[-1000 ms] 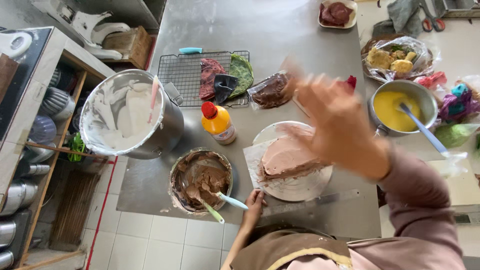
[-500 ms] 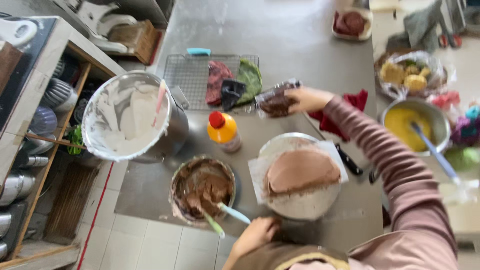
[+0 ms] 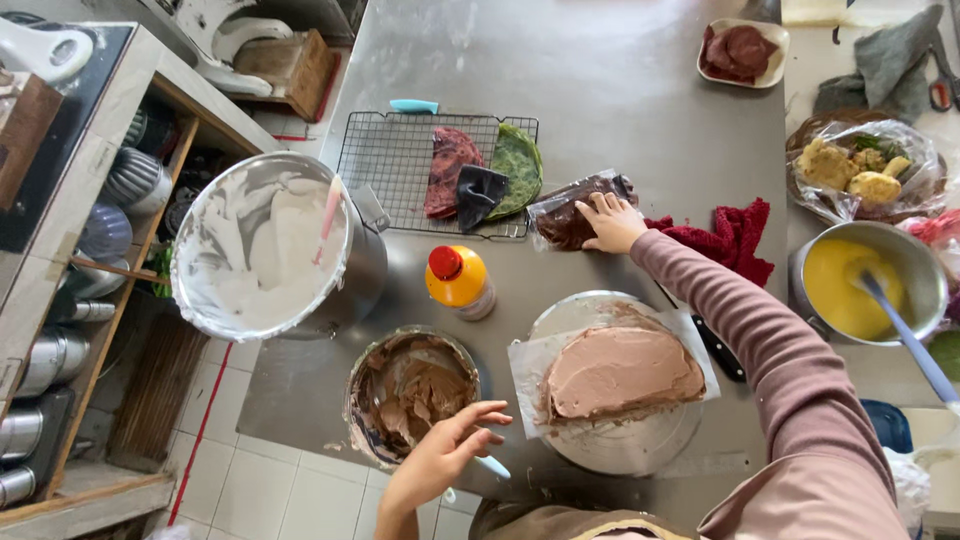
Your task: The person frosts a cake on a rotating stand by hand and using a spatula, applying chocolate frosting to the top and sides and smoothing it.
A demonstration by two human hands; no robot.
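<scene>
My right hand [image 3: 610, 222] reaches across the steel table [image 3: 610, 90] and rests its fingers on a clear bag of dark brown filling [image 3: 568, 212], just right of the wire cooling rack [image 3: 400, 160]. Whether it grips the bag is unclear. My left hand [image 3: 448, 450] hovers with fingers spread over the near rim of a bowl of chocolate cream [image 3: 408, 392]; a light blue utensil handle [image 3: 492, 467] pokes out beneath it. Between the hands, a pink-brown frosted cake [image 3: 622, 372] lies on paper on a round metal turntable [image 3: 630, 452].
An orange squeeze bottle with a red cap [image 3: 458, 280] stands behind the chocolate bowl. A large bowl of white cream [image 3: 265, 245] sits left. Coloured crepes [image 3: 485, 170] lie on the rack. A red cloth [image 3: 730, 235], a black-handled knife [image 3: 715, 345] and a pot of yellow batter [image 3: 865, 285] are right.
My right hand has gone from above the cake to the bag of dark filling by the rack. My left hand has risen over the chocolate bowl's near rim.
</scene>
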